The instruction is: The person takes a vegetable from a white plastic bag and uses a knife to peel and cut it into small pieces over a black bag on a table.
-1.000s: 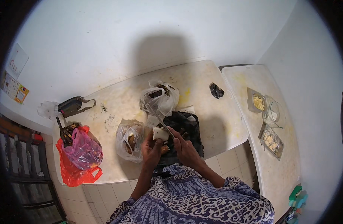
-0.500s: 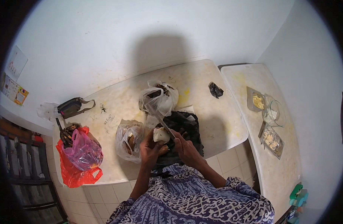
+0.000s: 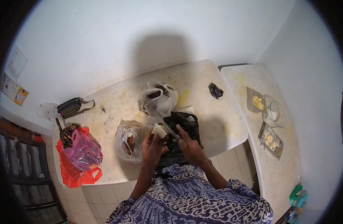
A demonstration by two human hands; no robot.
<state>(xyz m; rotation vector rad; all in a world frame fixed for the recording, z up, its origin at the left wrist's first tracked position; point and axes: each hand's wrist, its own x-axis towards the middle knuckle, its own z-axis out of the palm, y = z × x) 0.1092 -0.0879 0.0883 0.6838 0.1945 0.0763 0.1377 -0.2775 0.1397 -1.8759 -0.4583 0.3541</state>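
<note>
In my left hand (image 3: 151, 148) is a short piece of white-fleshed tuber (image 3: 160, 130), its pale flesh facing up and some brown skin along its side. My right hand (image 3: 191, 149) grips a knife (image 3: 169, 128), the index finger stretched forward above it. The blade, blurred by motion, points away and to the left, just beside the tuber. Below both hands a black plastic bag (image 3: 188, 125) lies spread out, with brown pieces on it partly hidden by my hands. A clear bag of brown tubers (image 3: 129, 142) sits left of my left hand.
Beyond my hands stands a white plastic bag (image 3: 164, 100) with dark contents. Red (image 3: 72, 173) and purple (image 3: 84, 151) bags lie at the left, near a black pouch (image 3: 71, 107). A right-hand table bears a tray of pale sticks (image 3: 257, 102), a glass bowl (image 3: 277, 114) and another tray (image 3: 273, 142).
The knife has come away from over the tuber and shifted slightly right and down with my right hand. The tuber has turned in my left hand, and my right index finger has straightened.
</note>
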